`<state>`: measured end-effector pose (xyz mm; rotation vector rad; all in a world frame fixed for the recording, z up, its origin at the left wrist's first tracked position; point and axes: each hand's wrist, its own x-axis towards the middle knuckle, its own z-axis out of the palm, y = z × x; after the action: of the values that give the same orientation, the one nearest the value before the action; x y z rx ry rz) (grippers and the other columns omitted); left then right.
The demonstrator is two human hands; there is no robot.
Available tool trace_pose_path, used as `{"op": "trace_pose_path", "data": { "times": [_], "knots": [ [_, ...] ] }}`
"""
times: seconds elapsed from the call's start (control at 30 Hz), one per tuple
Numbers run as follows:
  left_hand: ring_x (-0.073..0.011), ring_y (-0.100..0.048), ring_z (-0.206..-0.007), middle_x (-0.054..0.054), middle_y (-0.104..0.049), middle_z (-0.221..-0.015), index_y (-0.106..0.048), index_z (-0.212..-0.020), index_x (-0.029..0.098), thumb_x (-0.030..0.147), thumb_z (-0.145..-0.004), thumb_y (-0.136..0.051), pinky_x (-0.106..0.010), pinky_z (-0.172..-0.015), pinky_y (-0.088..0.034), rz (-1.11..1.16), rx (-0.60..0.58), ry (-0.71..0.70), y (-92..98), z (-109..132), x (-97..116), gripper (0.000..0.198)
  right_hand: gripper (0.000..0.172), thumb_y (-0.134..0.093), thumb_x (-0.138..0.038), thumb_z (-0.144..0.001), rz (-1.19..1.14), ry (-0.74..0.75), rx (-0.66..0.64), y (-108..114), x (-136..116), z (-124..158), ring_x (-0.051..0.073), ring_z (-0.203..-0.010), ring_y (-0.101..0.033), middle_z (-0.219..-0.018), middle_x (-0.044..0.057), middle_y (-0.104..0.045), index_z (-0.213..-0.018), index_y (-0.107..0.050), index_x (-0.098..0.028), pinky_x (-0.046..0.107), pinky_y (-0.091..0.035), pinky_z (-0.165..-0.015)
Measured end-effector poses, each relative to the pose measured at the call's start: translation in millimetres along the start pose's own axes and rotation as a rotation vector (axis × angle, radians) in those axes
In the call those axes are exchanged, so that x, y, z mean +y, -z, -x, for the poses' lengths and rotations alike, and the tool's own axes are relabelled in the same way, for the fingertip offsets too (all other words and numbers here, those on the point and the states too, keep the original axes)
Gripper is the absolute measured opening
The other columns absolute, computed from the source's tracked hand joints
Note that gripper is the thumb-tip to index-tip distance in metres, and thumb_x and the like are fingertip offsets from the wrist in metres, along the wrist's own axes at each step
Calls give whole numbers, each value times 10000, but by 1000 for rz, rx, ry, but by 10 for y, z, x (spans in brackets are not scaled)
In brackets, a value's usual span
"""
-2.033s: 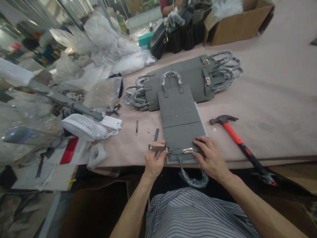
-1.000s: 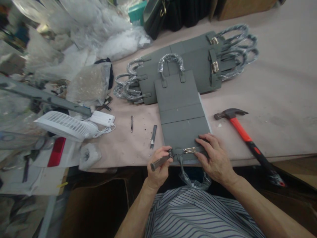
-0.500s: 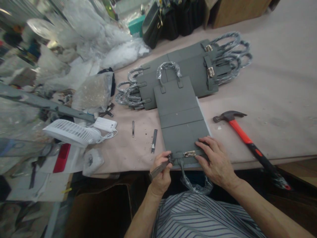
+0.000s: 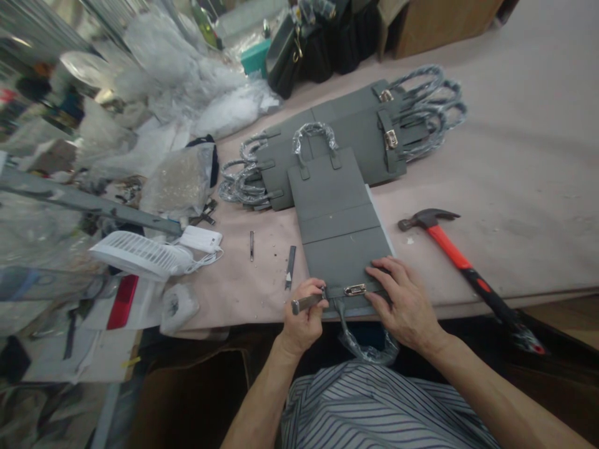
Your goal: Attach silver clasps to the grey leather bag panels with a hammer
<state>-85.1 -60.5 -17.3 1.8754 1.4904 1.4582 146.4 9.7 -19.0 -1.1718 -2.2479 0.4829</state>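
Note:
A flat grey handbag panel [image 4: 344, 246] lies lengthwise at the table's front edge, its near plastic-wrapped handle [image 4: 369, 353] hanging over. Across its near end runs a strap with a shiny metal clasp [image 4: 354, 290]. My left hand [image 4: 303, 321] is closed around a short metal bar-shaped tool [image 4: 306, 304], beside the strap's left end. The tool's far end is partly hidden by my fingers, so I cannot tell whether it touches the strap. My right hand [image 4: 405, 305] rests on the panel right of the clasp, fingers apart, the thumb near the strap.
A claw hammer [image 4: 461, 262] lies to the right. On the left are a pronged metal tool [image 4: 291, 267], a thin metal rod [image 4: 251, 246] and a white fan-like device [image 4: 140, 252]. Stacked grey bag panels [image 4: 337, 125] lie behind, with dark bags [image 4: 318, 53] and a cardboard box [image 4: 444, 25] further back.
The view has shifted slightly. The tool in my left hand has tilted from slanting toward me to nearly level. My right hand stays on the panel.

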Motion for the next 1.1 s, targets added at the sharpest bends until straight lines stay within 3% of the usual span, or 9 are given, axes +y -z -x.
{"op": "trace_pose_path", "data": {
  "times": [0.3, 0.4, 0.53, 0.63, 0.73, 0.87, 1.1],
  "knots": [
    [-215, -686, -987, -93, -677, -1010, -581, -1023, 196, 201, -964, -535, -393, -870, -575, -79, 3, -38, -59, -97, 52, 75, 362, -569, -335, -928, -59, 4, 0, 34, -17, -15, 343, -1292, -482, -1305, 145, -575, -1261, -597, -196, 564, -446, -1064],
    [-209, -689, -973, -93, -680, -1022, -588, -1016, 194, 208, -956, -545, -370, -857, -572, -86, 9, -34, -71, -96, 60, 75, 347, -528, -365, -958, -69, 10, 54, 199, 53, -16, 319, -1222, -535, -1280, 157, -580, -1250, -587, -188, 521, -477, -1020],
    [-191, -691, -932, -83, -682, -998, -600, -988, 189, 187, -939, -556, -333, -834, -570, -84, 25, -16, -92, -100, 59, 66, 329, -526, -356, -951, 228, -120, 237, 552, 389, 73, 338, -1113, -570, -1226, 193, -603, -1193, -608, -148, 490, -470, -981],
    [-188, -693, -904, -73, -690, -963, -607, -959, 186, 187, -929, -562, -326, -818, -572, -79, 46, -11, -94, -101, 47, 54, 336, -541, -367, -930, 453, -232, 150, 763, 711, 212, 342, -955, -581, -1099, 226, -626, -1117, -627, -102, 463, -488, -832],
    [-191, -701, -908, -75, -701, -969, -614, -951, 186, 200, -931, -563, -333, -824, -575, -96, 51, -7, -79, -98, 31, 56, 291, -527, -381, -939, 520, -284, 8, 839, 897, 355, 296, -792, -547, -899, 161, -605, -1042, -627, -127, 399, -442, -667],
    [-192, -706, -929, -78, -703, -968, -617, -940, 182, 213, -937, -564, -335, -833, -579, -100, 47, -17, -69, -92, 23, 61, 246, -539, -366, -931, 432, -367, -10, 832, 888, 392, 257, -740, -500, -836, 116, -552, -1001, -627, -148, 369, -363, -637],
    [-197, -697, -921, -77, -692, -949, -616, -974, 181, 185, -926, -550, -346, -842, -579, -146, 60, -70, -124, -76, 11, 82, 101, -633, -238, -762, -7, -697, -56, 948, 825, 121, 172, -591, -414, -683, 37, -508, -837, -593, -183, 358, -291, -607]
  ]
}}
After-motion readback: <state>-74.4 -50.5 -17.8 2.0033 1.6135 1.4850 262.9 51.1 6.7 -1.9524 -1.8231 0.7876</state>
